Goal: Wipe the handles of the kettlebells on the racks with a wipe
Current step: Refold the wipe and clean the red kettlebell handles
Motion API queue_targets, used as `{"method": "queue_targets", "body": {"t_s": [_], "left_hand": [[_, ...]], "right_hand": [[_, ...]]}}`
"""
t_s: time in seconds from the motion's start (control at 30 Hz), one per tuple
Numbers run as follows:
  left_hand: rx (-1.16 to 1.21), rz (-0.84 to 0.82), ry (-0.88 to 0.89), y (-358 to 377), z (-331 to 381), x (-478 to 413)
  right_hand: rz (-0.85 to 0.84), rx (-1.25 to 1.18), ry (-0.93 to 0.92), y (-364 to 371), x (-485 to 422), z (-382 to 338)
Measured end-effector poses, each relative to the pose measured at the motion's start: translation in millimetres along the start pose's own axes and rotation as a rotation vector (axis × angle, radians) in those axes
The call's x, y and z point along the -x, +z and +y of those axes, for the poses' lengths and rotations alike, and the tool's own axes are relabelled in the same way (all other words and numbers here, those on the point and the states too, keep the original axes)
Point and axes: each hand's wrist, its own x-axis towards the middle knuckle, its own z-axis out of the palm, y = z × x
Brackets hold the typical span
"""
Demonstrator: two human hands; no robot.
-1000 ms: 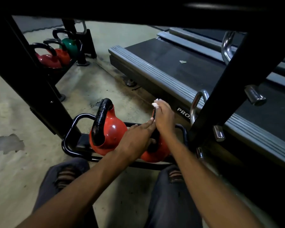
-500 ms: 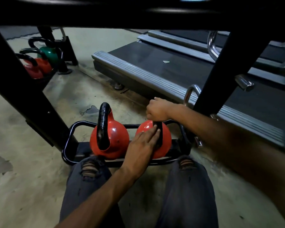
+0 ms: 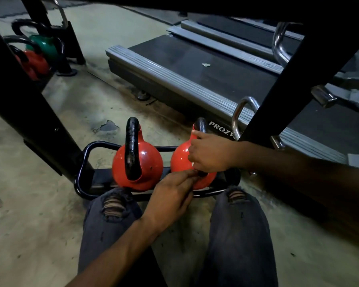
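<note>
- Two red kettlebells sit side by side on a low black rack (image 3: 81,162) that stands on the concrete floor (image 3: 29,214), just ahead of the person's knees.
- The left kettlebell (image 3: 147,162) stands free, its black handle (image 3: 132,146) arching up and toward the camera. Neither hand touches it.
- The right kettlebell (image 3: 179,160) is just beside it and partly covered by both hands. The top of its black handle (image 3: 200,125) rises above the right hand.
- The right hand (image 3: 210,154) reaches in from the right. Its fingers (image 3: 195,149) are curled closed around the middle of that handle.
- The wipe is not plainly in view. A white speck (image 3: 192,163) shows at the lower edge of the right hand, too small to identify.
- The left hand (image 3: 170,195) comes up from below between the knees. Its fingers (image 3: 190,175) are lightly bent and not wrapped round anything, and their tips press on the right kettlebell where the near end of the handle meets the body.
- Dark jeans, ripped at the left knee (image 3: 112,206) and the right knee (image 3: 236,195), fill the lower part of the view.
- A treadmill (image 3: 195,75) with white lettering on its side rail lies on the floor behind the rack.
- A black frame upright (image 3: 29,112) slants across the left, and a second one (image 3: 294,83) crosses on the right, next to a chrome loop (image 3: 243,108).
- At far left another rack carries a green kettlebell (image 3: 45,46) and a red one (image 3: 36,63).
</note>
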Motion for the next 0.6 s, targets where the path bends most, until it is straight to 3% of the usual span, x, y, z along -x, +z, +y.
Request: {"method": "queue_targets", "body": {"t_s": [0.17, 0.23, 0.33, 0.47, 0.57, 0.6], "left_hand": [[0.135, 0.123, -0.200, -18, -14, -26], [0.176, 0.151, -0.235, -22, -20, -45], [0.177, 0.133, -0.213, -25, -28, -75], [0.127, 0.098, -0.228, -27, -31, -106], [0.095, 0.000, -0.199, -25, -36, -123], [0.087, -0.050, -0.188, -25, -37, -128]], "right_hand": [[0.374, -0.356, 0.395, 31, 21, 11], [0.542, -0.365, 0.346, 42, 26, -16], [0.557, -0.498, 0.303, 61, 31, -17], [0.664, -1.153, 0.789, 51, 8, 3], [0.800, -1.500, 1.185, 34, -16, -39], [0.861, -1.716, 1.273, 29, -19, -49]]}}
